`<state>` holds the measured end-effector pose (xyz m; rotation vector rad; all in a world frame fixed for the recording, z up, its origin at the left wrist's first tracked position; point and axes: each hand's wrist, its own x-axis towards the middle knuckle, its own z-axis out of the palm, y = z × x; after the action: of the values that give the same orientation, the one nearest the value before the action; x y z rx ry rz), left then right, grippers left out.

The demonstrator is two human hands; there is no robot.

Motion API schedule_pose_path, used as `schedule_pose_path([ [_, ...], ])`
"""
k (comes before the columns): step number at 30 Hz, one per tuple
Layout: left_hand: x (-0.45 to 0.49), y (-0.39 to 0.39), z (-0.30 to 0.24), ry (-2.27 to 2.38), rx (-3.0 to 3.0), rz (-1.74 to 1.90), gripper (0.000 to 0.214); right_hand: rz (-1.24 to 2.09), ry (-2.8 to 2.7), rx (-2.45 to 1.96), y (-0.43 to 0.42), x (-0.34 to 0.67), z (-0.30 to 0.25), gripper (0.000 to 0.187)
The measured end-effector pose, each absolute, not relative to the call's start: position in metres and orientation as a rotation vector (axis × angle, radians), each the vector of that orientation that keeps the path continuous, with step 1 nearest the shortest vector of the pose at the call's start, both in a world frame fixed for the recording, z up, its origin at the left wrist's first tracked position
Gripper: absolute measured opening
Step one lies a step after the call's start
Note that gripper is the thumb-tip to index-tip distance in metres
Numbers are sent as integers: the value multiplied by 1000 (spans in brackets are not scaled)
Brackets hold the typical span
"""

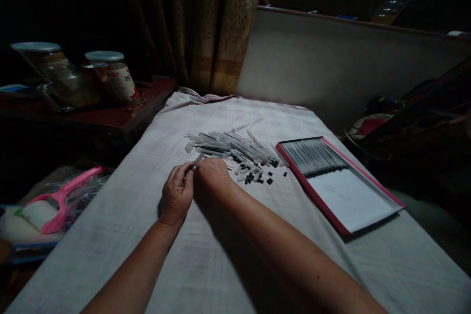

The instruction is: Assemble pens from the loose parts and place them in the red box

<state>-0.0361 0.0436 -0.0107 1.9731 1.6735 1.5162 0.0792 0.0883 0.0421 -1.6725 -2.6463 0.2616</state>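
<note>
My left hand [176,195] and my right hand [212,172] meet over the white cloth [206,260], both pinched on one thin pen [197,161] that sticks up between them. Just beyond the hands lies a loose pile of clear pens [230,147]. Several small black caps [259,176] are scattered beside it. To the right sits a red-edged shallow box [353,201] with a row of pens [313,156] laid side by side in its far half.
A dark wooden shelf [110,117] at the left holds two lidded jars [110,76]. A pink-handled tool [62,198] lies on bags at the lower left. A curtain [217,24] hangs behind, and a bag [397,127] rests at the right.
</note>
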Motion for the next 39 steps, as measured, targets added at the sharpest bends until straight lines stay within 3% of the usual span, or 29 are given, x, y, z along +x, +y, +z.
schedule_pose_path([
  [6,-32,41,-12,1587,2047,1470,28,439,-2237,-1623,74,131,29,42],
  [11,-24,32,-10,1483,2156,1303,31,962,-1513,-1399,47,171,3,28],
  [14,-20,28,-9,1415,2229,1247,30,1094,-1220,-1356,31,184,-6,29],
  [19,-20,28,-12,1457,2213,1249,28,850,-1393,-1514,11,195,-12,22],
  [24,-21,28,-14,1573,2015,1232,29,652,-1601,-1614,11,197,-12,32],
  [32,-21,27,-12,1552,1983,1225,27,139,-1631,-1837,15,238,-11,26],
  [39,-21,27,-14,1485,2197,1214,24,62,-1772,-2031,19,237,-12,16],
])
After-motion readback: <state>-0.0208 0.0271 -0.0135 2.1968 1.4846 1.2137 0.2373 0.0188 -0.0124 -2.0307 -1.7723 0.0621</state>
